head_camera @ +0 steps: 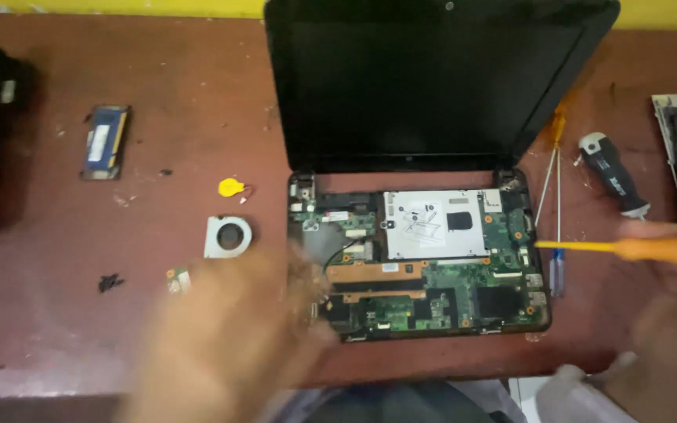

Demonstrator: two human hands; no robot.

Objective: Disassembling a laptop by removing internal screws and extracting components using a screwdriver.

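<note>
Orange screwdriver [636, 249] in right hand [671, 329]; one opened laptop [421, 258], one fan [228, 236].

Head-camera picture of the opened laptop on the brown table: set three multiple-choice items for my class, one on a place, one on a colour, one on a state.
1. Where does the loose cooling fan lie?
A. On the table left of the laptop base
B. On the laptop screen
C. Right of the laptop

2. What colour is the handle of the screwdriver in the right hand?
A. Green
B. Orange
C. White

3. In what state is the laptop base?
A. Closed and covered
B. Cover off, circuit board bare
C. Folded shut under the screen

Answers:
1 A: the fan rests on the bare table just left of the base.
2 B: the shaft and handle running to the right hand are orange-yellow.
3 B: green board and a silver drive plate show, with the screen tilted back.
</note>
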